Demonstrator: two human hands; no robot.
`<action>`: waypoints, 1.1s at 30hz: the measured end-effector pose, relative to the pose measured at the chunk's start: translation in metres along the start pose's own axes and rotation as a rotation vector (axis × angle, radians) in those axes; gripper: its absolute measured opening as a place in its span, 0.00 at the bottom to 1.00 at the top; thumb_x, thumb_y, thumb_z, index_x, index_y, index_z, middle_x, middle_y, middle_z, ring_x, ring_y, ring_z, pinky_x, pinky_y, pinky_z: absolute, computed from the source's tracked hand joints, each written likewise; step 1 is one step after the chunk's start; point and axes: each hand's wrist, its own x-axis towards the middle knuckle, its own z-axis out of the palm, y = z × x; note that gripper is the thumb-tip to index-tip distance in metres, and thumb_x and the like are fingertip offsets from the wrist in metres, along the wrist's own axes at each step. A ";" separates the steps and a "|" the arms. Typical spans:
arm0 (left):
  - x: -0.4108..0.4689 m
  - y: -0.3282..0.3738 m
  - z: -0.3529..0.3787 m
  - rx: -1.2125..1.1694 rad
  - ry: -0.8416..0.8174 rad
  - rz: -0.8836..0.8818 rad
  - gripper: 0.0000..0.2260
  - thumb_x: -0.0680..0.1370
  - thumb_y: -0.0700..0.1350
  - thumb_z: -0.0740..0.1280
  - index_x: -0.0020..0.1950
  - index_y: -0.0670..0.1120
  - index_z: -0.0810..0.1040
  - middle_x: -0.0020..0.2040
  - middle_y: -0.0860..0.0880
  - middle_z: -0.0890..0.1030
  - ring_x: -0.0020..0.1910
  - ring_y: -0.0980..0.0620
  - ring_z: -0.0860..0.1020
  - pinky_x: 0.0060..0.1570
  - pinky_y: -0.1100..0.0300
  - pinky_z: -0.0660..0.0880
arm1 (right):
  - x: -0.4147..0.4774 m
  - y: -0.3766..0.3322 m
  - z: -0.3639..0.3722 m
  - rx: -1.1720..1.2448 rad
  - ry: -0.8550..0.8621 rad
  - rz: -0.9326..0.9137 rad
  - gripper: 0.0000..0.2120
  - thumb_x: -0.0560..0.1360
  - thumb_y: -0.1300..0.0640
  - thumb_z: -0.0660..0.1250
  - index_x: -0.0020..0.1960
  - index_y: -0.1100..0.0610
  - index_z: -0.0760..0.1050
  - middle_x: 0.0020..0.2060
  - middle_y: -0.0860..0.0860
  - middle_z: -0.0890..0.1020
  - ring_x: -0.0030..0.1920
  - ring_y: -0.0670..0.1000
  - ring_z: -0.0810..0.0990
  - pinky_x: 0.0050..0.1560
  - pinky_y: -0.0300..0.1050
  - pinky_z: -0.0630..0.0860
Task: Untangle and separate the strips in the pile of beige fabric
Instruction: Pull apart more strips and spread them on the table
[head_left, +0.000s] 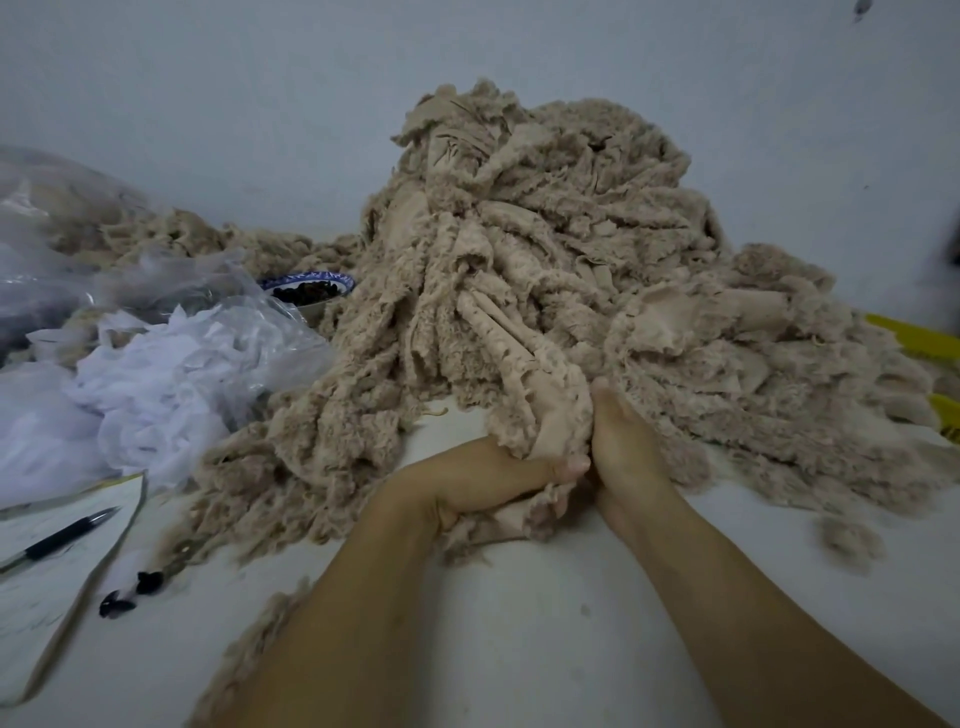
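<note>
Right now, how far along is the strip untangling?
Early. Done: possibly the low beige heap at far left, though whether it is sorted is unclear. In hand: the left hand grips a bunch of strips at the near edge of the big pile; the right hand lies against it, fingers hidden. Left: that pile, a tangled mound.

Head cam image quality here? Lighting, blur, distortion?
Head view: dim, flat, bluish light, no glare; only soft shadows along the base of the beige fabric pile, which is fairly sharp; far right edge smeared dark; wide-angle stretch toward the bottom corners.
</note>
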 end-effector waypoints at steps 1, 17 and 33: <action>0.000 0.000 0.000 -0.051 0.024 -0.003 0.29 0.69 0.65 0.72 0.58 0.43 0.82 0.53 0.44 0.85 0.54 0.49 0.83 0.54 0.58 0.80 | -0.001 0.000 -0.001 0.011 -0.024 -0.001 0.17 0.84 0.46 0.56 0.46 0.49 0.82 0.42 0.48 0.87 0.47 0.49 0.86 0.53 0.48 0.80; 0.022 0.005 0.001 -0.687 0.468 0.028 0.14 0.81 0.44 0.66 0.35 0.48 0.70 0.32 0.48 0.75 0.33 0.52 0.74 0.35 0.60 0.74 | -0.012 0.005 0.002 -0.230 -0.411 -0.147 0.29 0.70 0.29 0.63 0.59 0.48 0.75 0.49 0.48 0.85 0.51 0.46 0.84 0.48 0.43 0.80; 0.025 0.006 0.008 -0.632 0.379 -0.097 0.12 0.77 0.44 0.64 0.33 0.47 0.71 0.25 0.50 0.72 0.23 0.54 0.69 0.24 0.64 0.65 | 0.001 -0.012 0.001 0.419 -0.078 0.302 0.17 0.84 0.50 0.57 0.53 0.60 0.80 0.41 0.58 0.87 0.38 0.55 0.86 0.32 0.45 0.80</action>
